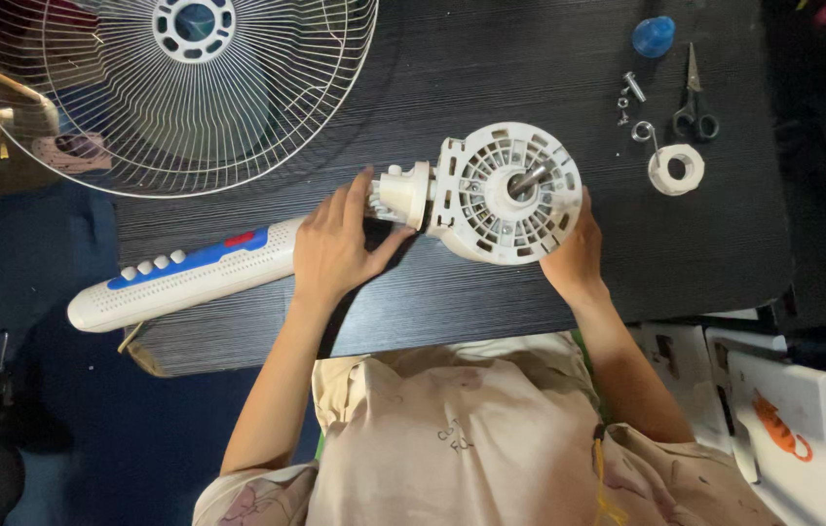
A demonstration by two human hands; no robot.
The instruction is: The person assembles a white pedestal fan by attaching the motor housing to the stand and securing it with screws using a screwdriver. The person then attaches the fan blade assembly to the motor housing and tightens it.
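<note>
A white fan motor housing (506, 195) with a metal shaft in its centre lies on the dark table (491, 58). It joins a white neck piece (403, 193) and a long white control stem (179, 275) with blue and red buttons. My left hand (335, 248) grips the neck joint between stem and housing. My right hand (574, 255) cups the lower right rim of the housing.
A white wire fan grille (169, 93) lies at the table's far left. At the far right sit a blue cap (653, 36), a bolt and nuts (629, 93), scissors (694, 102) and a white ring nut (676, 169). White parts (783, 419) lie off the table's right.
</note>
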